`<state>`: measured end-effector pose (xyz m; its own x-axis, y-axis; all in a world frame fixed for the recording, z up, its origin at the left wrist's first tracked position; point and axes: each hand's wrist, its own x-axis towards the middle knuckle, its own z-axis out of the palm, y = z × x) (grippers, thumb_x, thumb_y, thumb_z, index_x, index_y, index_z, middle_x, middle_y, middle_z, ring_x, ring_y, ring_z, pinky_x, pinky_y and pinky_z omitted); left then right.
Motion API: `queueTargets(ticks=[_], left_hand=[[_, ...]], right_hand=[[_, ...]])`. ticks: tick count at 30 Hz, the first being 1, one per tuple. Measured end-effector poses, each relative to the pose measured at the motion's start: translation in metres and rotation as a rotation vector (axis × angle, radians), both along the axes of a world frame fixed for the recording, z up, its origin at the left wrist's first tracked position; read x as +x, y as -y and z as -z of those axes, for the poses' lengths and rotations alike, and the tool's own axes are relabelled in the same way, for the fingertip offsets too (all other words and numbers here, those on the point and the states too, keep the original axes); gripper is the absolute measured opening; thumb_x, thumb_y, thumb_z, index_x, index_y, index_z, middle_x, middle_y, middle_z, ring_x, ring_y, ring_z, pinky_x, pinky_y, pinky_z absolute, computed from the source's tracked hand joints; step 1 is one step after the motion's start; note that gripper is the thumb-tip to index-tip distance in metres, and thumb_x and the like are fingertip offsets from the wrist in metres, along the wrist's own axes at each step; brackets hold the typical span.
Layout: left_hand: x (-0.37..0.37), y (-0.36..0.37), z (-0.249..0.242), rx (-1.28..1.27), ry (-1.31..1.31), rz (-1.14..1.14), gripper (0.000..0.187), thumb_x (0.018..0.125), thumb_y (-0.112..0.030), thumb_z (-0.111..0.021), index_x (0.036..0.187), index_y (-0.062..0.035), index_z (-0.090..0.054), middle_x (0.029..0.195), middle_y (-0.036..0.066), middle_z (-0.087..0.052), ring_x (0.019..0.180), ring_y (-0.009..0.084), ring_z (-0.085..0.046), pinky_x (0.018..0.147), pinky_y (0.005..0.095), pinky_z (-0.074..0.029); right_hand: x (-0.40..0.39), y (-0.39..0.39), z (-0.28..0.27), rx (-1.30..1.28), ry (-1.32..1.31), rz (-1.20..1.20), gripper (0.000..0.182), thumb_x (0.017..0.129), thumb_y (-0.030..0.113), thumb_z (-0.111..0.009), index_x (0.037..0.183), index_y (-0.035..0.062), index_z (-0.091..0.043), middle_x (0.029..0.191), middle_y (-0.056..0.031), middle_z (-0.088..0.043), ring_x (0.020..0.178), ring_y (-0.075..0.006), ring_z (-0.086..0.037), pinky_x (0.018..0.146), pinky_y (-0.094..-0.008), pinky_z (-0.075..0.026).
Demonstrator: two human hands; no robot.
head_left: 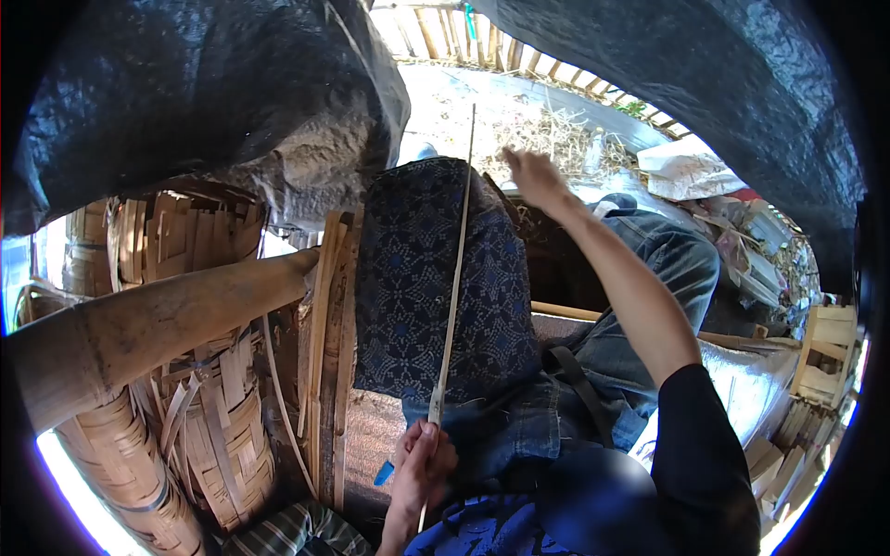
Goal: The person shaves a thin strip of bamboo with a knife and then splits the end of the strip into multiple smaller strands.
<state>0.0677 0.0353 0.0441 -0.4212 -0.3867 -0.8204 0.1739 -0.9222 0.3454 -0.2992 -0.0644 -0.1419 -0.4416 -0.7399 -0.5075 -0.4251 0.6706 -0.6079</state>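
A long, thin bamboo strip runs from low in the view up over the patterned dark-blue cloth on my leg. My left hand is closed around the strip's near part, thumb on top. A small blue piece sticks out beside that hand. My right hand is stretched forward, right of the strip's far end and apart from it. Its fingers are curled closed, and I cannot tell what, if anything, is in them.
A thick bamboo pole juts in from the left above woven bamboo baskets. Bamboo slats stand beside the cloth. Dark plastic sheeting hangs overhead. Straw and plastic litter lie ahead and to the right.
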Motion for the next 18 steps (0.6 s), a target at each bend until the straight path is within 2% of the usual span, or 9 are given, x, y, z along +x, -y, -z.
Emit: queueTargets(ticks=[2,3,5,7,9,11,15,18], left_hand=[[-0.005,0.012,0.001,-0.223,0.349,0.322,0.021,0.095,-0.026,-0.053,0.090,-0.0056,-0.052,0.049,-0.006,-0.037,0.044,0.0045,-0.032,0.045,0.0226,-0.023],[-0.011,0.014,0.004,-0.222,0.361,0.299,0.021,0.095,-0.026,-0.053,0.090,-0.0056,-0.052,0.049,-0.006,-0.037,0.044,0.0045,-0.032,0.045,0.0226,-0.023],[-0.023,0.020,0.009,-0.378,0.472,0.411,0.023,0.095,-0.024,-0.053,0.096,-0.0009,-0.055,0.051,-0.004,-0.044,0.047,0.0022,-0.039,0.044,0.0208,-0.025],[-0.030,0.022,0.011,-0.429,0.494,0.453,0.027,0.096,-0.024,-0.052,0.096,0.0022,-0.058,0.052,-0.002,-0.046,0.048,0.0015,-0.040,0.044,0.0210,-0.026],[-0.032,0.019,0.015,-0.526,0.533,0.508,0.030,0.096,-0.025,-0.052,0.091,0.0036,-0.061,0.054,0.000,-0.050,0.048,0.0039,-0.045,0.045,0.0204,-0.032],[-0.035,0.018,0.018,-0.574,0.558,0.517,0.030,0.096,-0.025,-0.052,0.089,0.0037,-0.061,0.055,0.001,-0.053,0.049,0.0053,-0.048,0.046,0.0206,-0.036],[-0.038,0.017,0.018,-0.631,0.587,0.563,0.029,0.096,-0.023,-0.052,0.089,0.0040,-0.061,0.060,0.005,-0.059,0.052,0.0090,-0.055,0.052,0.0220,-0.043],[-0.039,0.009,0.018,-0.719,0.656,0.607,0.028,0.096,-0.022,-0.051,0.091,0.0034,-0.062,0.060,0.005,-0.059,0.048,0.0081,-0.053,0.048,0.0217,-0.041]], right_hand=[[-0.003,-0.002,0.004,-0.293,-0.173,0.135,0.052,0.101,0.040,-0.026,0.075,0.0053,-0.054,0.050,-0.0052,-0.046,0.037,-0.0098,-0.035,0.031,-0.0259,-0.029],[0.003,-0.011,-0.001,-0.476,-0.296,0.187,0.053,0.101,0.041,-0.026,0.072,0.0059,-0.053,0.049,-0.0052,-0.045,0.036,-0.0099,-0.035,0.031,-0.0269,-0.028],[0.021,-0.039,-0.026,-0.539,-0.249,0.057,0.055,0.101,0.042,-0.027,0.069,0.0044,-0.051,0.046,-0.0042,-0.044,0.033,-0.0122,-0.034,0.033,-0.0308,-0.028],[0.053,-0.074,-0.059,-0.490,-0.113,-0.032,0.052,0.101,0.039,-0.032,0.071,0.0015,-0.051,0.044,-0.0040,-0.043,0.033,-0.0146,-0.034,0.035,-0.0334,-0.031],[0.080,-0.098,-0.096,-0.440,0.143,-0.104,0.045,0.099,0.034,-0.041,0.071,-0.0001,-0.050,0.044,-0.0075,-0.043,0.032,-0.0203,-0.038,0.037,-0.0360,-0.034],[0.102,-0.118,-0.107,-0.503,0.183,-0.140,0.038,0.097,0.028,-0.049,0.071,0.0004,-0.050,0.044,-0.0120,-0.045,0.033,-0.0263,-0.044,0.036,-0.0379,-0.034],[0.123,-0.137,-0.101,-0.517,0.076,-0.227,0.035,0.095,0.026,-0.052,0.070,0.0009,-0.050,0.046,-0.0149,-0.047,0.036,-0.0309,-0.048,0.036,-0.0395,-0.035],[0.126,-0.136,-0.091,-0.456,-0.038,-0.288,0.038,0.095,0.028,-0.052,0.067,0.0020,-0.048,0.042,-0.0130,-0.045,0.034,-0.0295,-0.048,0.035,-0.0393,-0.035]])
